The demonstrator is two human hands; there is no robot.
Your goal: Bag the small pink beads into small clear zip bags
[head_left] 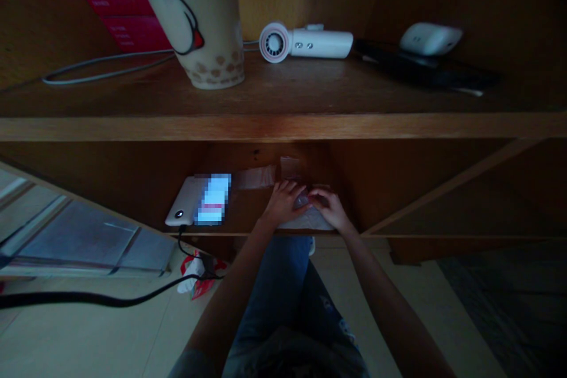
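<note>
On the lower shelf a clear plastic bag (305, 220) lies beneath both my hands. My left hand (284, 202) rests on its left side, fingers bent forward over the plastic and thumb reaching right. My right hand (330, 208) has its fingers and thumb closed on the plastic near the bag's upper part. The two hands almost touch at the fingertips. Behind them are a flat clear packet (256, 178) and a small clear zip bag (290, 166). What is inside the bag is too dim to make out.
A white power bank (181, 204) and a lit phone (214, 199) lie left, with a black cable (133, 298) hanging below. Above, the upper shelf (283, 127) holds a bubble tea cup (208, 23), a white handheld fan (310, 44) and a white case (429, 39).
</note>
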